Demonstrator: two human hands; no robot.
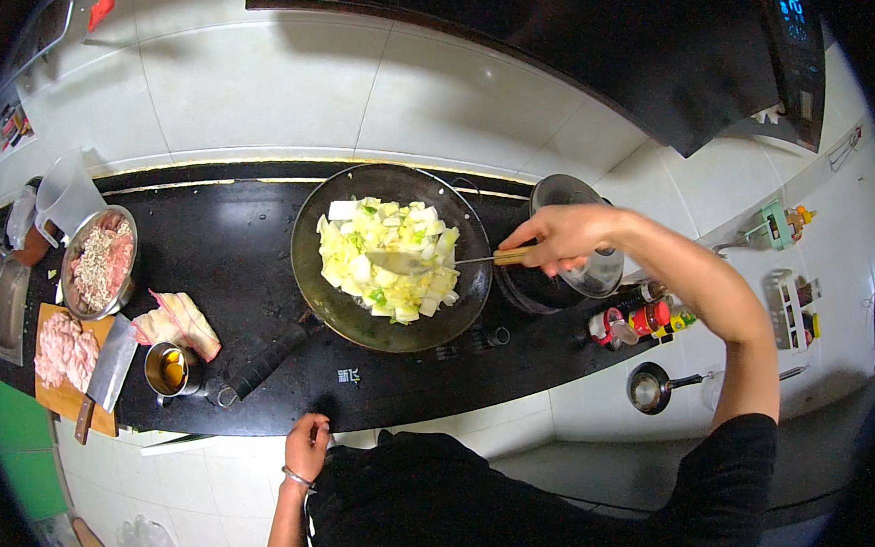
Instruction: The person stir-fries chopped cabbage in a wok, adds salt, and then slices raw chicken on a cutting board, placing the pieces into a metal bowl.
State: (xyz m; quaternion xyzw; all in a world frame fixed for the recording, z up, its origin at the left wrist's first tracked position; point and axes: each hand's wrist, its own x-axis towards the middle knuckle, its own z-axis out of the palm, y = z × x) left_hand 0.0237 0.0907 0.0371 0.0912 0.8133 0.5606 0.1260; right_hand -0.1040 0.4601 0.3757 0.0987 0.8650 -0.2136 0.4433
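My right hand (560, 238) grips the wooden handle (511, 256) of a metal spatula (401, 261). Its blade rests on chopped cabbage (387, 293), pale green and white, in a large dark wok (373, 336). The wok's black handle (270, 362) points towards the near left. Near the counter's front edge is my left hand (308, 440), with its fingers curled and nothing seen in them; a bracelet circles that wrist.
Left stand a bowl (135, 255) of meat, a cutting board (65, 401) with minced meat and a cleaver (111, 366), a cloth (186, 326), and a metal cup (165, 388) of egg. Right are a pot (530, 298), glass lid (599, 272) and seasoning containers (649, 316).
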